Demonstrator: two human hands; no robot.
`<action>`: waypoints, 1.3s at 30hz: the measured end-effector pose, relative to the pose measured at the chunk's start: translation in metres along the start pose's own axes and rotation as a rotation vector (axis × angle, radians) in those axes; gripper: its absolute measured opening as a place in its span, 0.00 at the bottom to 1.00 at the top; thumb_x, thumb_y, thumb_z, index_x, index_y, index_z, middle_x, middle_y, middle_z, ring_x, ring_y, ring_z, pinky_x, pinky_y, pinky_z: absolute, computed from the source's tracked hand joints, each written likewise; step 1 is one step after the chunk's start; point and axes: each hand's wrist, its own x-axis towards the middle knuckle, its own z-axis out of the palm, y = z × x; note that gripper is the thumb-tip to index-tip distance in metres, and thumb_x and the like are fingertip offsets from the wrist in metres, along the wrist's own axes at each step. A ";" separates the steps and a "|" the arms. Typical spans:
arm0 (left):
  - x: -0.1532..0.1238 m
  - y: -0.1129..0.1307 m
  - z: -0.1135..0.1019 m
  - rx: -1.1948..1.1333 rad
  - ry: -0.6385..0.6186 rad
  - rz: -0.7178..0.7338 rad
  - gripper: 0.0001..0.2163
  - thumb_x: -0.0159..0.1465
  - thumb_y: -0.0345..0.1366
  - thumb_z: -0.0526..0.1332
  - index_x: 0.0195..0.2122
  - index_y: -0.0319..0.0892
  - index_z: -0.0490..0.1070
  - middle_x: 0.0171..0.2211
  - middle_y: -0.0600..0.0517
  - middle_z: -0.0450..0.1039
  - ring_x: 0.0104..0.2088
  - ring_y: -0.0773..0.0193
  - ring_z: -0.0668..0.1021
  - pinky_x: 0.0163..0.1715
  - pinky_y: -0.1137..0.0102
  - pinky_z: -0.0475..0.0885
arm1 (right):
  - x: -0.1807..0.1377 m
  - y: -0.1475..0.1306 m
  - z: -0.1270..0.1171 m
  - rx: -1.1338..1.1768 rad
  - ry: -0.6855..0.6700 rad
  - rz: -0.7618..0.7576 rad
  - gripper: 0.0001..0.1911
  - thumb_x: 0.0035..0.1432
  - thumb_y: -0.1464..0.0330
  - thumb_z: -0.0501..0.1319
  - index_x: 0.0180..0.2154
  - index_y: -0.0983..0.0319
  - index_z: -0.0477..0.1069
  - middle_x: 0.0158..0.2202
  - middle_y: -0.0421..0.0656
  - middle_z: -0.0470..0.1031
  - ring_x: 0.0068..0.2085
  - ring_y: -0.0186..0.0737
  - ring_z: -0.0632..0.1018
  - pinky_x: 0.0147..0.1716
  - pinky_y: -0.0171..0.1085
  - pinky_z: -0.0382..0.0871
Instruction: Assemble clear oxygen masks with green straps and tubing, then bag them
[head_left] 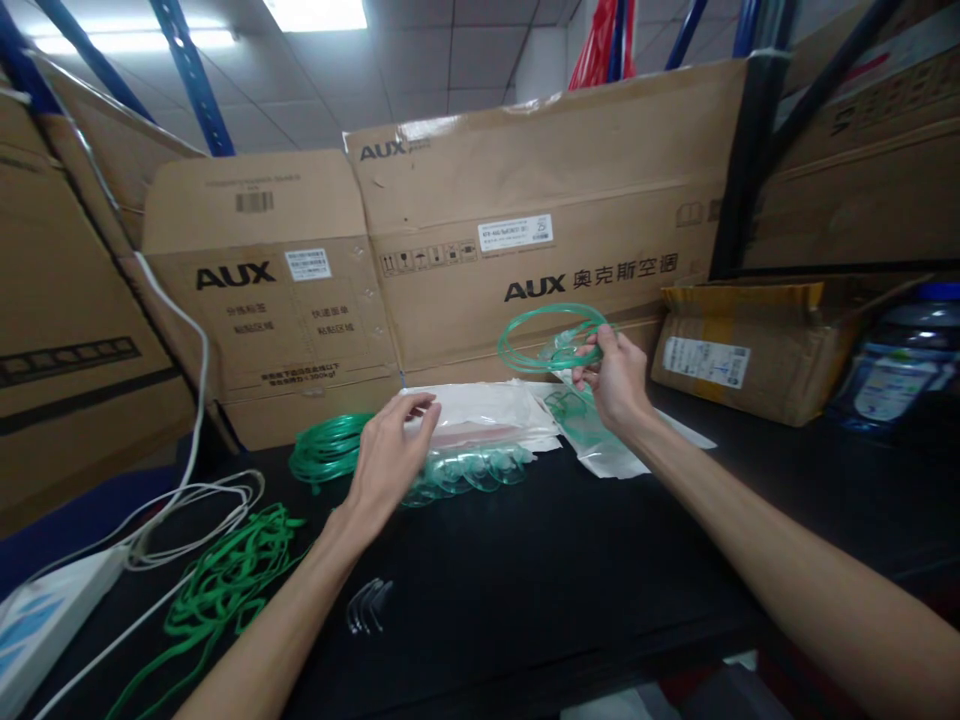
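Observation:
My right hand (621, 380) is closed on a coil of clear green tubing (517, 325), held up in front of the cardboard, with a clear connector piece inside the loop. Below that hand lies a clear bag (600, 455) with something green in it. My left hand (390, 445) has its fingers stretched out over the left end of a stack of white plastic bags (480, 408); whether it touches them I cannot tell. A row of clear green oxygen masks (476, 475) lies in front of the stack. More coiled green tubing (326, 450) sits just left of my left hand.
Green elastic straps (232, 570) lie tangled at the left, near a white power strip (56, 610) and its cables. Several thin metal strips (367, 605) rest on the black table (525, 590). An opened carton (739, 350) and a blue-capped jar (904, 355) stand at the right. Cardboard panels (442, 320) wall the back.

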 end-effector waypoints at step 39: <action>0.092 -0.012 0.088 1.096 -1.088 -0.037 0.32 0.66 0.57 0.53 0.68 0.47 0.62 0.67 0.43 0.62 0.63 0.44 0.71 0.59 0.54 0.67 | 0.003 -0.017 0.004 -0.007 -0.092 -0.049 0.17 0.66 0.53 0.59 0.34 0.59 0.62 0.20 0.32 0.70 0.11 0.29 0.69 0.08 0.27 0.56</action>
